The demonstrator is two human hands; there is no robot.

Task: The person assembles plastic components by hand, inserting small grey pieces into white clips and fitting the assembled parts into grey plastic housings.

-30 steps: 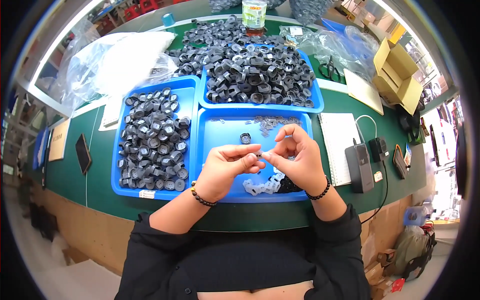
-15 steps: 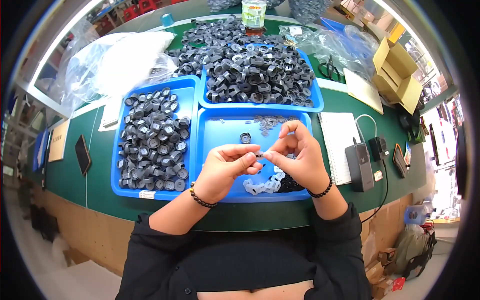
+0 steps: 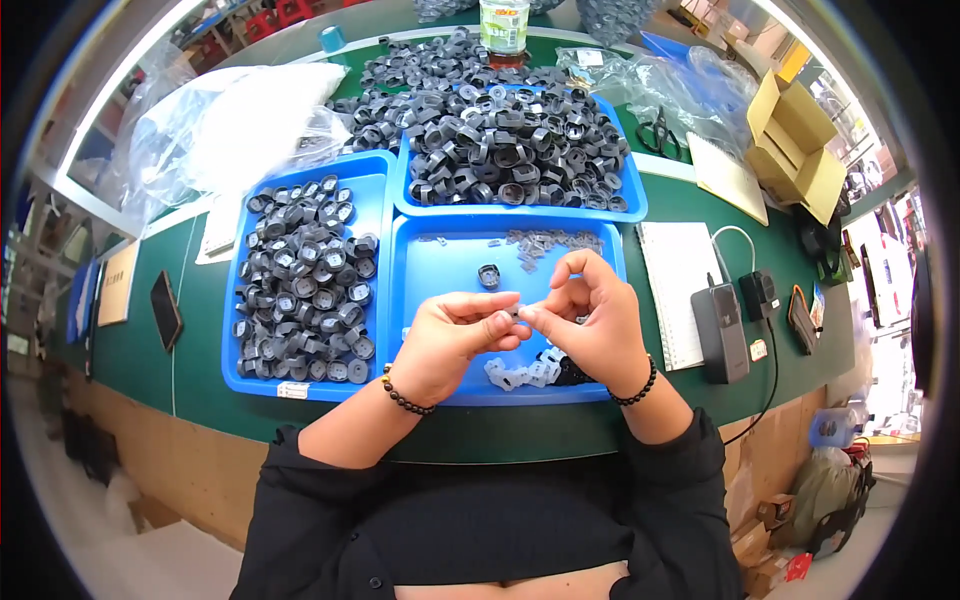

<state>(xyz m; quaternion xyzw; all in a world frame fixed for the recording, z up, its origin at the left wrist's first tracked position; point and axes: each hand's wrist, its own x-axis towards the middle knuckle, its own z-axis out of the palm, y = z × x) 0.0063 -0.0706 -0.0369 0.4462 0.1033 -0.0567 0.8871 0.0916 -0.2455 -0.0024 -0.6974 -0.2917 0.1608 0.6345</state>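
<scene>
My left hand [image 3: 452, 328] and my right hand [image 3: 598, 322] meet fingertip to fingertip above the near blue tray [image 3: 440, 258]. Between them they pinch a small pale plastic piece [image 3: 517, 312], mostly covered by the fingers. Just beyond the hands, a single dark grey round housing [image 3: 489, 276] sits in the tray. Small clear plastic pieces [image 3: 545, 245] lie scattered at the tray's far side. Close to my right wrist are a cluster of whitish translucent parts [image 3: 524, 374] and a heap of small black parts [image 3: 575, 371], partly hidden by that hand.
Grey housings with pale inserts fill the left blue tray [image 3: 385, 185]. The far blue tray [image 3: 632, 190] is piled with more housings, spilling onto the green table [image 3: 215, 375]. On the right are a spiral notebook [image 3: 668, 290], a power bank [image 3: 719, 335] with cables, and an open cardboard box [image 3: 795, 135].
Both hands stay close together over the tray. My right hand has shifted slightly left, and its fingertips now cover more of the small piece.
</scene>
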